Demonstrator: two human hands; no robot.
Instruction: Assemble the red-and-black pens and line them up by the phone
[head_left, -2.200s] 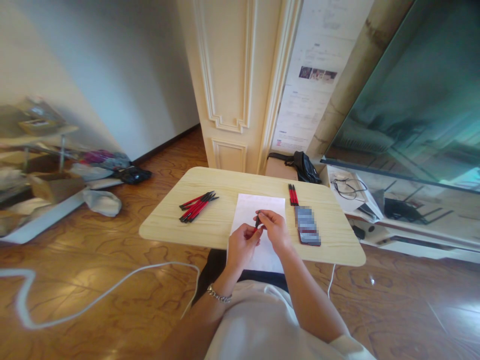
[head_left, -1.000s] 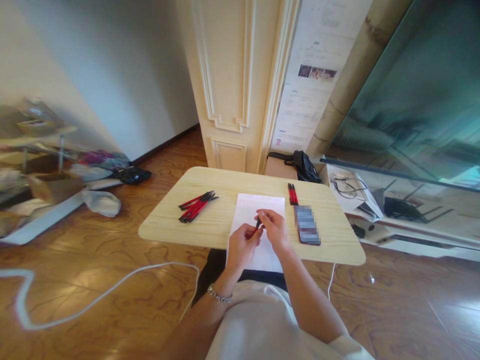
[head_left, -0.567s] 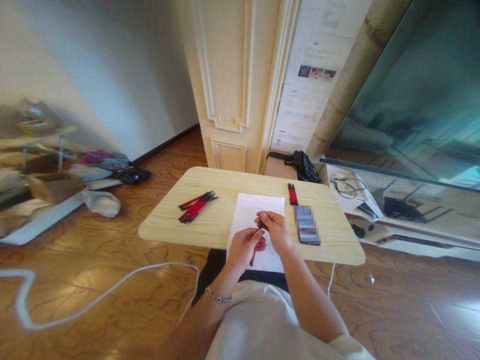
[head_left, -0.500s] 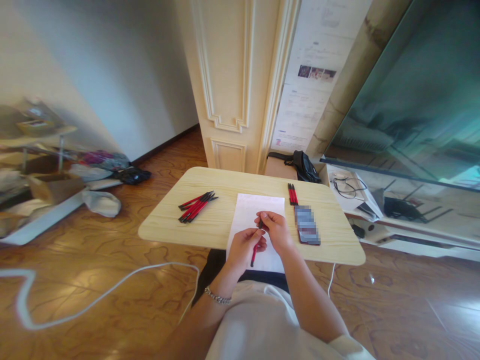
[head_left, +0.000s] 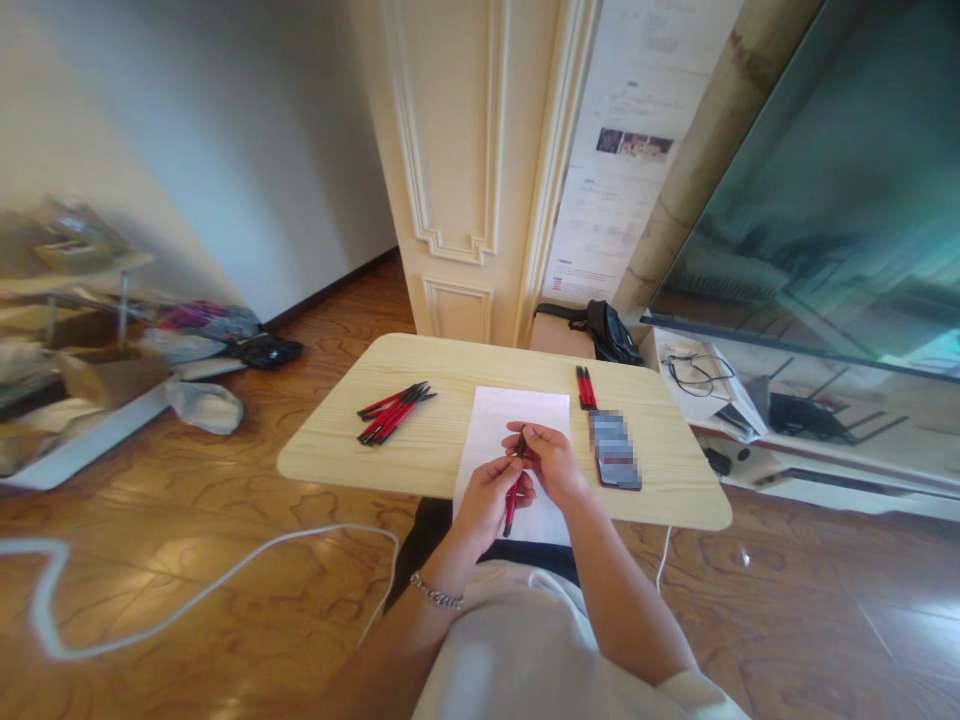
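Observation:
Over the white sheet of paper (head_left: 489,425), both hands grip one red and black pen (head_left: 511,503). My left hand (head_left: 487,492) is closed around its red barrel, with the black lower end sticking out below the fingers. My right hand (head_left: 553,462) pinches the black upper end between thumb and fingers, close against the left fingertips. Part of the pen's middle is hidden by the fingers. Left of the paper lies a loose pile of several similar pens (head_left: 396,412). A few more pens (head_left: 586,388) lie side by side to the right, just above a phone (head_left: 616,450) with a blurred screen.
The pale wooden table (head_left: 337,440) has rounded corners and stands before a cream panelled door (head_left: 450,150). A black bag (head_left: 611,332) sits behind it. A white cable (head_left: 262,548) runs over the floor at the left. Bags and boxes (head_left: 112,375) clutter the far left.
The pen has shifted slightly in my fingers, and its lower end has moved a little to the right. More of its black upper part shows between my fingertips.

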